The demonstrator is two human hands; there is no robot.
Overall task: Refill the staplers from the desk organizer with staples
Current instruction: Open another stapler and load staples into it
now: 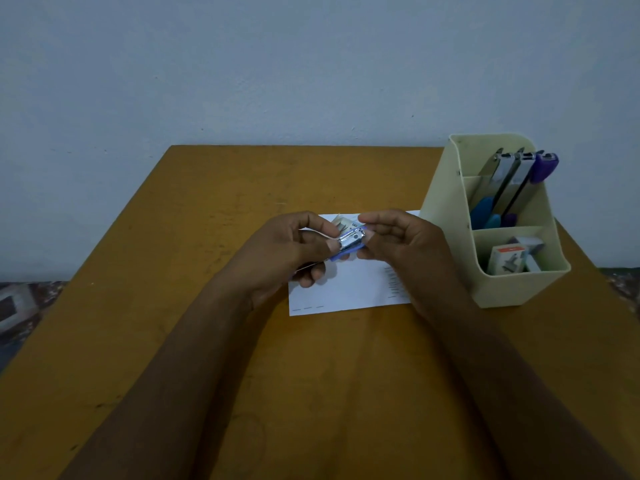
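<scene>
A small blue stapler with a shiny metal top is held above a white sheet of paper. My left hand grips its near end. My right hand pinches its far end with fingertips. Behind the stapler an open staple box lies on the paper, partly hidden by my fingers. A cream desk organizer stands at the right. Its back compartment holds several staplers, blue and purple, standing upright. Its front compartment holds small staple boxes.
The orange-brown table reaches a pale wall at the back. The paper has short rows of staples along its near and right edges. A patterned surface shows past the table's left edge.
</scene>
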